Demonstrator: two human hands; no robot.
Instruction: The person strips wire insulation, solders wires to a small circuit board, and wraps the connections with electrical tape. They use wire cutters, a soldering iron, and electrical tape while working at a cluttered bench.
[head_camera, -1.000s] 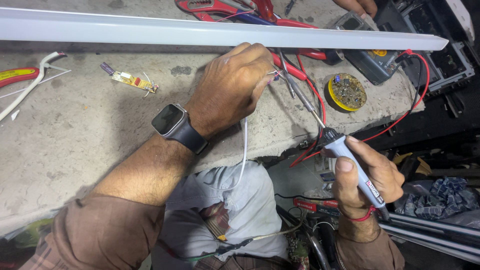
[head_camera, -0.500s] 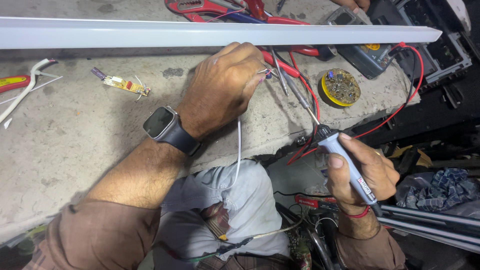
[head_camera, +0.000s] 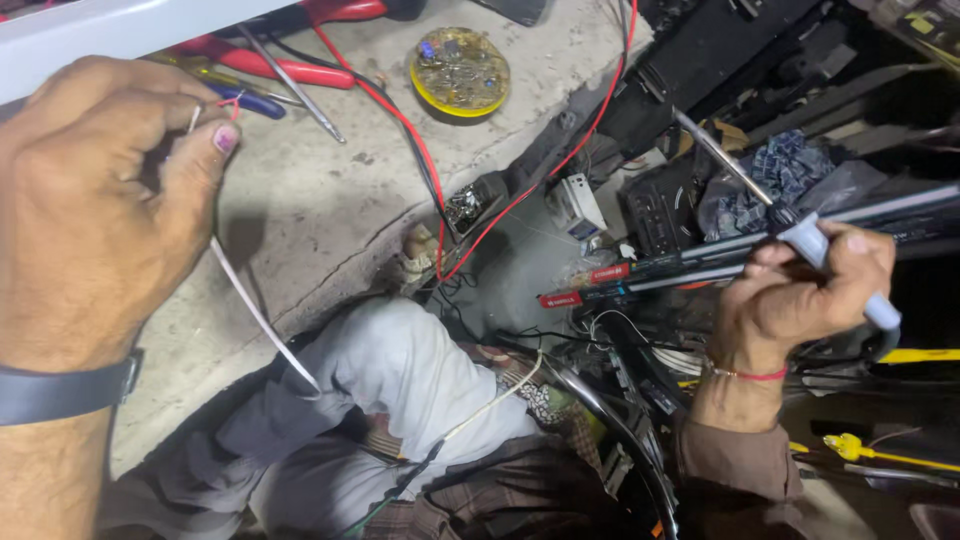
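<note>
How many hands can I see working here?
2. The left hand is at the left edge over the concrete bench, pinching a thin white wire. The right hand is at the right, gripping a grey-handled soldering iron.

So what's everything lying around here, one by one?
white wire: one, white, pinched in the left hand, trailing down to the lap
soldering iron: one, grey handle, metal tip, in the right hand
round circuit board: one, yellow rim, on the concrete bench
red wires: a few, red, crossing the bench
red-handled pliers: one, top of the bench
white strip: one, top left
left hand: grip shut on the wire; dark watch strap at the wrist
right hand: grip shut on the iron; red thread at the wrist
</note>
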